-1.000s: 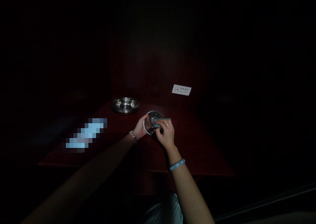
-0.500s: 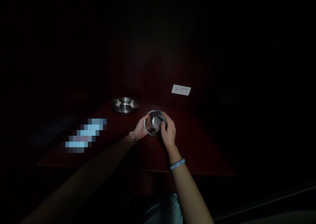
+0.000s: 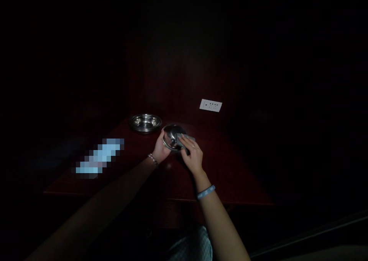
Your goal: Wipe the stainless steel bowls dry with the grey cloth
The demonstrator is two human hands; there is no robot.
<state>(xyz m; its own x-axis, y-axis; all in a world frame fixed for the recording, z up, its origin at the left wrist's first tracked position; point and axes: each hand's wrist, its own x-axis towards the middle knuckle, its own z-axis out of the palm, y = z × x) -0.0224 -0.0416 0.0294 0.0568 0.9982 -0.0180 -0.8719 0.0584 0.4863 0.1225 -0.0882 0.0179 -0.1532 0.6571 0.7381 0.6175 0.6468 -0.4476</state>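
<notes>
Silver round steel bowl: now outside-up, over red wooden table.
Left hand: fingers clamped on bowl edge.
Right hand: fingers gripping grey fabric cloth; contact shifts from interior to exterior.

We see a dark red desk, nested shiny metal dishes near its far left corner, and a white socket plate on the dark wall behind. Pale-blue pixelated patch along the desk's left edge; we can't tell what it covers.
</notes>
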